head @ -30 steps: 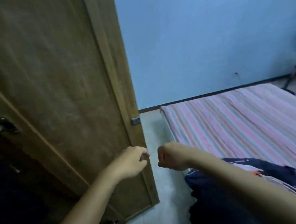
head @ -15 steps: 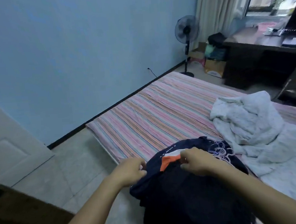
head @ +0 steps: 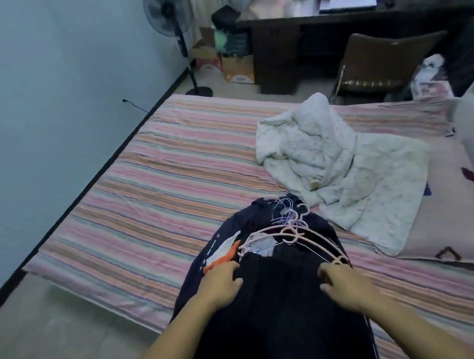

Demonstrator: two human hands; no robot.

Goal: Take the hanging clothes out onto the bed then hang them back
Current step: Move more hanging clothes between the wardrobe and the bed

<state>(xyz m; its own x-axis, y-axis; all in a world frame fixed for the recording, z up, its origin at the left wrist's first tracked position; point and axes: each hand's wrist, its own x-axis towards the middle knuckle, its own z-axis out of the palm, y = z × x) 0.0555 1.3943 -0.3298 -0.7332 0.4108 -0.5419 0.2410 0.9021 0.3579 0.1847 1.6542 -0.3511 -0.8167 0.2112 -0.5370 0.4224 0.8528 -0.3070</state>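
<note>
Dark clothes [head: 281, 302] lie on the bed [head: 147, 191] under both hands, left [head: 223, 285] and right [head: 342, 284], fingers spread.

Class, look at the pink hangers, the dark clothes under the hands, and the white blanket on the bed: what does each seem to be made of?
Pink hangers: probably plastic, thin, smooth moulded curves.
Dark clothes: soft matte woven or knit fabric, slumped in folds.
White blanket: likely quilted cotton-like cloth, puffy and crumpled; fibre uncertain.

Two hands [head: 223, 285], one clothes pile [head: 277, 294], one bed [head: 152, 190], one blanket [head: 330, 167], one fan [head: 166, 13]
</note>
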